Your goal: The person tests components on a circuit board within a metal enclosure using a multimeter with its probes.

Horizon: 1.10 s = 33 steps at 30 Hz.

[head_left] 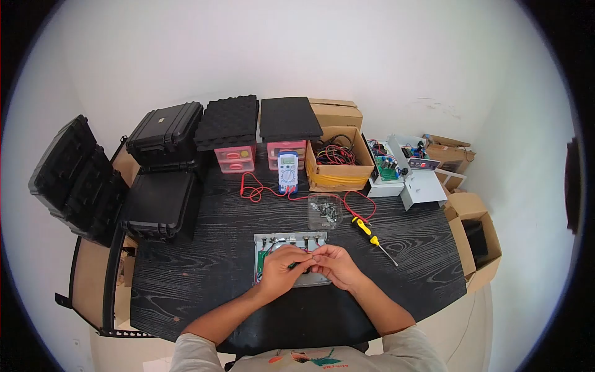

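Both of my hands meet over an open metal electronics chassis (300, 284) that lies at the near side of the black table. My left hand (280, 268) has its thumb and fingers pinched together. Against it, the fingertips of my right hand (334, 265) are pinched too. Whatever sits between the fingertips is too small to make out. A green circuit board (261, 260) shows at the chassis's left side, and connectors line its back edge. Just behind the chassis stands a clear tray (325, 212) of small metal parts. To its right lies a yellow and black screwdriver (365, 231).
A blue multimeter (287, 173) with red leads stands farther back. Behind are pink drawer units (235, 160) under black foam and a cardboard box (338, 178) of cables. Black hard cases (160, 204) fill the left; opened electronics units (390, 170) sit at the right.
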Each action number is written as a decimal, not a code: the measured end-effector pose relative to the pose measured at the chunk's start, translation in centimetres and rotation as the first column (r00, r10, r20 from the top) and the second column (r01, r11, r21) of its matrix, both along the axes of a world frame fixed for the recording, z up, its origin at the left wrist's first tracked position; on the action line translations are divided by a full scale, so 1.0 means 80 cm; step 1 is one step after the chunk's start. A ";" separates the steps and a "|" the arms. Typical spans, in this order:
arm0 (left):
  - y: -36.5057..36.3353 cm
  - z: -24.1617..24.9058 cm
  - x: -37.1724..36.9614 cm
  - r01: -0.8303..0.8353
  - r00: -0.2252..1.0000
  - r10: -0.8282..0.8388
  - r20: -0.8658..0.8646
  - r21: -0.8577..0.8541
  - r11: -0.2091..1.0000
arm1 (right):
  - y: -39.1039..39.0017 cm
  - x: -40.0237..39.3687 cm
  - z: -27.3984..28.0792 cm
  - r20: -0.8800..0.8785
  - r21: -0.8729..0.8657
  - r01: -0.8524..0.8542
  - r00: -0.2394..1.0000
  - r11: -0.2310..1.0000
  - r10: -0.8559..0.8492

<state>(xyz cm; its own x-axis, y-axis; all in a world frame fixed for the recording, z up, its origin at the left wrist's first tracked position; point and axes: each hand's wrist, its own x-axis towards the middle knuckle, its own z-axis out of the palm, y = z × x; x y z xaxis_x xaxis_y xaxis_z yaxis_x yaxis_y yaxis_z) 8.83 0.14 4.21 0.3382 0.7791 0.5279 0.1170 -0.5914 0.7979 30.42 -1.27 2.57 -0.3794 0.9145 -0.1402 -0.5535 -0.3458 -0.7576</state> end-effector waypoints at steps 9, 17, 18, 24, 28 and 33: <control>0.033 0.046 -0.002 0.040 0.979 0.035 -0.200 0.359 0.933 | 0.002 0.006 0.006 0.141 0.178 0.109 0.981 0.978 -0.135; 0.062 0.037 -0.027 0.060 0.891 0.057 -0.450 0.241 0.969 | 0.020 0.032 -0.005 0.634 0.749 -0.422 0.233 0.511 -0.737; 0.065 0.030 -0.030 0.070 0.881 0.038 -0.472 0.209 0.975 | 0.020 0.032 -0.004 0.665 0.717 -0.454 0.218 0.529 -0.714; 0.078 0.003 -0.039 0.101 0.854 -0.018 -0.521 0.131 0.986 | 0.023 0.030 -0.017 0.726 0.650 -0.509 0.196 0.564 -0.660; 0.076 0.001 -0.037 0.112 0.823 -0.018 -0.567 0.131 0.985 | 0.024 0.031 -0.025 0.721 0.664 -0.507 0.236 0.550 -0.652; 0.075 -0.003 -0.033 0.104 0.792 0.010 -0.611 0.152 0.983 | 0.025 0.031 -0.027 0.714 0.673 -0.508 0.256 0.537 -0.652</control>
<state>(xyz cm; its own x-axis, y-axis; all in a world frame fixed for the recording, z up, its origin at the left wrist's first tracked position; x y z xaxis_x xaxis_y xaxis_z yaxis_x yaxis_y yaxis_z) 6.17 6.12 4.01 0.6668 0.6723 0.3216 0.5114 -0.7266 0.4588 32.92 0.74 0.45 -0.4465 0.8137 0.3721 0.6569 0.5805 -0.4812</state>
